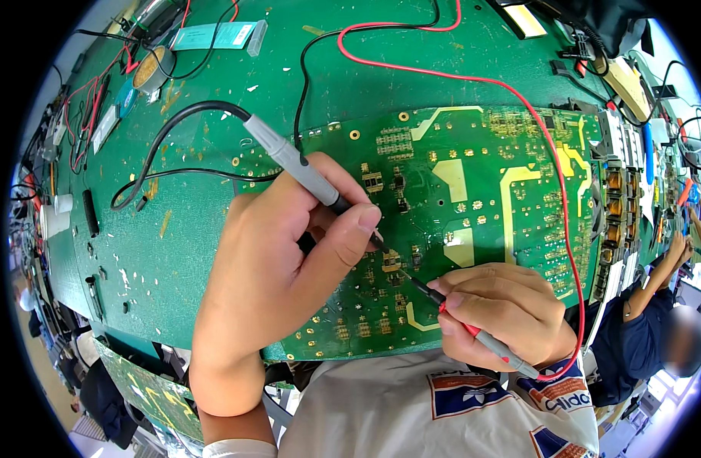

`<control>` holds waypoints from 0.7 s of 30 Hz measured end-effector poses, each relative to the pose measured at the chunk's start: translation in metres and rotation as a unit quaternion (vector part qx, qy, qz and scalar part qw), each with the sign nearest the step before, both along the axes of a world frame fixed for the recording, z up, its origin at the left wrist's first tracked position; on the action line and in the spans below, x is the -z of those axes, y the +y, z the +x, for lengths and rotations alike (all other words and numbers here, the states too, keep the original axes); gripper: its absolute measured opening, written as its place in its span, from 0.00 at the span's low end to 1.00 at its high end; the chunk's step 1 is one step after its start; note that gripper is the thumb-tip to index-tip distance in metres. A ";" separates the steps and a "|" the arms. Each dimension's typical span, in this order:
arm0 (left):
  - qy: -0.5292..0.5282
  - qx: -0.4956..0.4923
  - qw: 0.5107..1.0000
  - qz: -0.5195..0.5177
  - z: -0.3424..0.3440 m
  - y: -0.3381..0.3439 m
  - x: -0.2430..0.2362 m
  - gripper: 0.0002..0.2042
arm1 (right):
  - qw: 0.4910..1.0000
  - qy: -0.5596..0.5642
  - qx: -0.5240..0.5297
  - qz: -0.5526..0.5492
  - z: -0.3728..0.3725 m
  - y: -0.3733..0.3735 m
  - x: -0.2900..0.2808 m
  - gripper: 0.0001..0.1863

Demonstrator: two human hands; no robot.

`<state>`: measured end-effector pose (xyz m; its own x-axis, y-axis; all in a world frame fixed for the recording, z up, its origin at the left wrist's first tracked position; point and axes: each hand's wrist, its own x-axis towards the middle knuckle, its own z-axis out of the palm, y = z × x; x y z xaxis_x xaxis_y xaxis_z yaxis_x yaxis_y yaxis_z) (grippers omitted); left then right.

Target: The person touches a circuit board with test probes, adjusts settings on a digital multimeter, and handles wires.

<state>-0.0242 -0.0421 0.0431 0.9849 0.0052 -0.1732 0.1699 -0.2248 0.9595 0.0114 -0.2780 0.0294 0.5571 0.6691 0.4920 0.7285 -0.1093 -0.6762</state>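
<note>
A large green circuit board (484,214) with gold pads lies on the green mat. My left hand (285,252) is closed round a grey-and-black probe (293,156) on a black cable, its dark tip angled down toward a small gold-coloured component (390,261). My right hand (503,313) grips a red, grey and black probe (495,347) on a red cable, its thin tip at or just beside that same component. Whether either tip touches it is too small to tell.
Cables, a round tin (152,70) and a pale blue packet (213,35) lie at the upper left of the mat (167,282). Stacked assemblies (616,198) line the board's right edge. Another board (148,385) sits lower left. A person in dark clothing (629,336) works at the right.
</note>
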 end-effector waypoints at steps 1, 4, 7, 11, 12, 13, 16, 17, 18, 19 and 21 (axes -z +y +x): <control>-0.003 0.001 1.000 0.001 0.000 0.000 0.000 0.08 | 1.000 -0.001 0.001 -0.001 0.000 0.000 0.000 0.11; -0.002 0.003 1.000 0.003 0.000 0.001 0.004 0.09 | 1.000 -0.005 -0.005 -0.001 0.000 -0.001 0.001 0.11; -0.007 -0.004 1.000 0.007 -0.001 0.001 0.003 0.09 | 1.000 -0.009 -0.011 0.003 0.001 0.000 0.004 0.11; -0.017 0.004 1.000 0.017 0.000 0.001 0.003 0.10 | 1.000 -0.012 -0.012 0.012 0.001 0.000 0.005 0.11; -0.020 0.006 1.000 0.021 0.001 0.001 0.002 0.10 | 1.000 -0.013 -0.012 0.012 0.001 0.000 0.005 0.11; -0.023 0.008 0.999 0.026 0.001 0.001 0.002 0.09 | 1.000 -0.015 -0.012 0.012 0.001 0.000 0.005 0.11; -0.026 0.008 0.999 0.040 0.002 -0.001 0.002 0.09 | 1.000 -0.015 -0.012 0.019 0.002 0.001 0.007 0.11; -0.020 0.006 0.999 0.043 0.002 -0.001 0.001 0.09 | 1.000 -0.015 -0.011 0.022 0.002 0.001 0.007 0.11; -0.013 0.005 0.999 0.046 0.002 -0.001 0.001 0.08 | 1.000 -0.015 -0.011 0.020 0.002 0.001 0.007 0.11; -0.006 0.003 0.999 0.050 0.002 -0.001 0.000 0.08 | 1.000 -0.015 -0.011 0.018 0.002 0.001 0.007 0.11; -0.008 0.003 0.999 0.053 0.002 -0.002 0.000 0.08 | 1.000 -0.017 -0.010 0.019 0.002 0.001 0.008 0.11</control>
